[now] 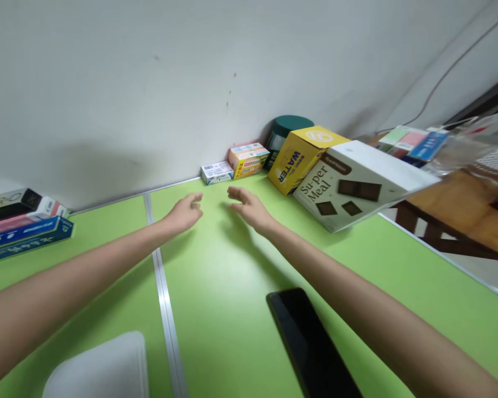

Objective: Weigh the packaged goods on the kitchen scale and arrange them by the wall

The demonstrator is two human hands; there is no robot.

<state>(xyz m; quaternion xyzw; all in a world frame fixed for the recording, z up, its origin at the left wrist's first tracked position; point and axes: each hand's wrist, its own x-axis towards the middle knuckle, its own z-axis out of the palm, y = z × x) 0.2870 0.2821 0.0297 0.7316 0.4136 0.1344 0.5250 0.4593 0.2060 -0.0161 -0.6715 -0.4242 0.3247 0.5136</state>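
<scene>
My left hand point(185, 213) hovers over the green table point(216, 309), its fingers apart and nothing in it. Facing it, my right hand point(249, 207) is also empty, with fingers spread. Just beyond them, against the wall, a small white box point(217, 173) lies beside an orange and yellow box point(248, 160). To the right stand a yellow box marked WATER point(299, 157) and a tilted white box marked Su-per Meal point(348, 188). Behind the yellow box is a dark jar with a green lid point(292, 124).
A black phone point(311, 342) lies near my right forearm. A white object point(102, 367) sits at the bottom left. Stacked boxes point(25, 224) stand at the far left. A metal strip point(162, 293) crosses the table. Beyond its right edge is a wooden surface point(473, 204).
</scene>
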